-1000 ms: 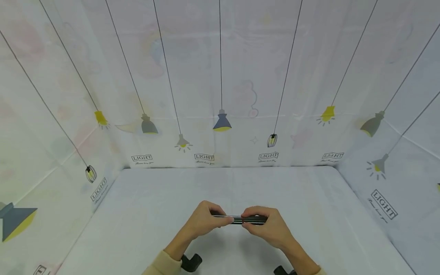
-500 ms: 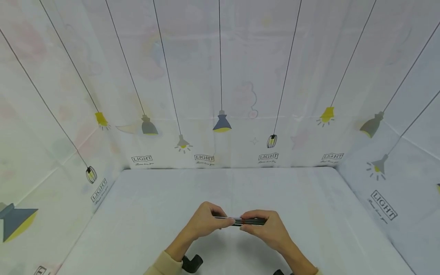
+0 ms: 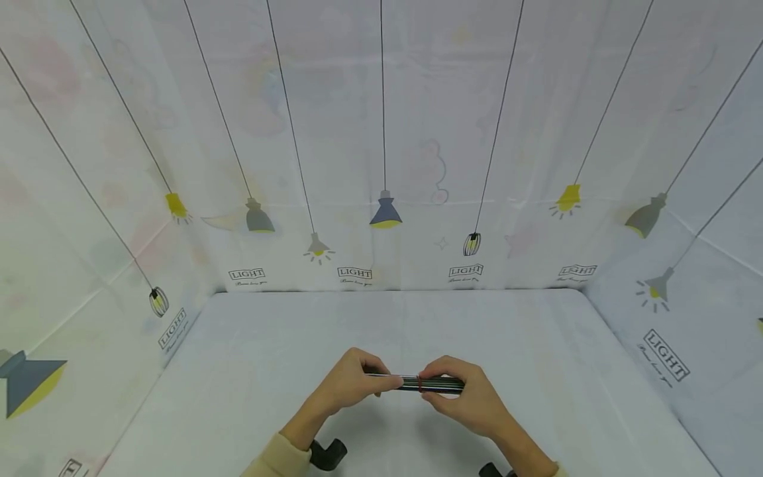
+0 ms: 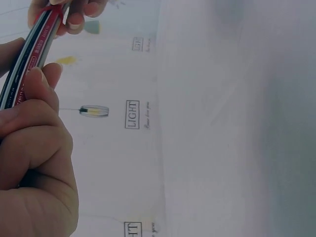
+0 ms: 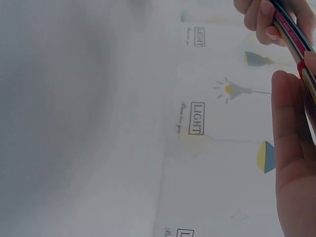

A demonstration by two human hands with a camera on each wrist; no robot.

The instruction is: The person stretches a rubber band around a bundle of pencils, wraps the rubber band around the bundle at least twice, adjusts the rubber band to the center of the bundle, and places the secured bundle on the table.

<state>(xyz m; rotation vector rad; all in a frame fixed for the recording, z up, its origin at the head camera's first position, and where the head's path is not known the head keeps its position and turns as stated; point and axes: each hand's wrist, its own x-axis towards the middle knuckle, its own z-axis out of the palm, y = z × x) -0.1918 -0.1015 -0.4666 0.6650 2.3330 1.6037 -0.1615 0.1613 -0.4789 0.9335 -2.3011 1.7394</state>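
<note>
A slim bundle of striped pencils (image 3: 441, 384), dark with white and red printed strips, is held level above the table between both hands. A red band (image 3: 420, 384) goes round it near its middle. My left hand (image 3: 352, 381) grips the left part, thumb in front. In the left wrist view, its curled fingers wrap the pencils (image 4: 33, 57). My right hand (image 3: 471, 394) pinches the right part between thumb and fingers, close by the band. In the right wrist view, the pencils (image 5: 292, 35) run between both hands; their right end is partly hidden by my hand.
A white-covered table (image 3: 286, 331) lies below, with soft shadows under the hands. Behind and at both sides hang white cloth walls (image 3: 417, 132) printed with lamps and LIGHT labels. Black wrist pieces (image 3: 328, 456) sit at both wrists.
The hands stay almost in place around the pencils. My right hand has shifted slightly right, and the red band now shows more clearly between the hands.
</note>
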